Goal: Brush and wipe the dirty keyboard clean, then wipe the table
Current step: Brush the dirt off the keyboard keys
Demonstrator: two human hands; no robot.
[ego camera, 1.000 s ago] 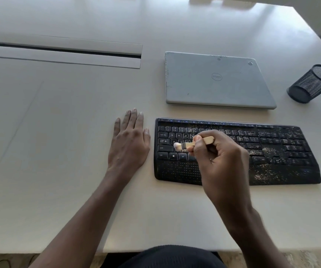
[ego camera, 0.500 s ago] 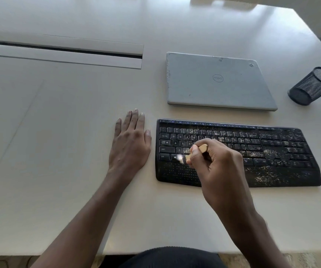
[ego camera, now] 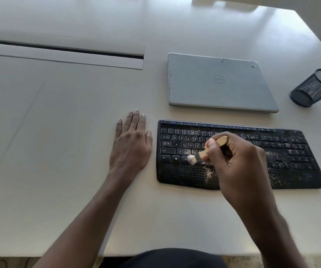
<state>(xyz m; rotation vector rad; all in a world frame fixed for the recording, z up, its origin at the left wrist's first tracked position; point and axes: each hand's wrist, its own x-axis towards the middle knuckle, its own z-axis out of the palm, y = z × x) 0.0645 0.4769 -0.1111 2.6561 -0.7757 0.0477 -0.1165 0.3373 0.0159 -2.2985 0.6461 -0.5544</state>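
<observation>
The black keyboard (ego camera: 287, 157) lies flat on the white desk (ego camera: 59, 132), near the front edge and just in front of a closed grey laptop (ego camera: 219, 82). Pale crumbs are scattered over its keys and palm rest, thickest towards the right. The right hand (ego camera: 239, 163) pinches a small wooden brush (ego camera: 204, 151) partway along its handle, fingers curled, with the pale bristles down on the bottom row of keys in the left half. The left hand (ego camera: 130, 149) lies flat on the desk just beside the keyboard's left end, fingers straight and close together, apparently not touching it. The brush looks light and soft-bristled, so a short grip near the bristles should give control. The keyboard seems a light, stiff plastic slab that could slide when pushed, so it is best steadied at its left edge or palm rest.
</observation>
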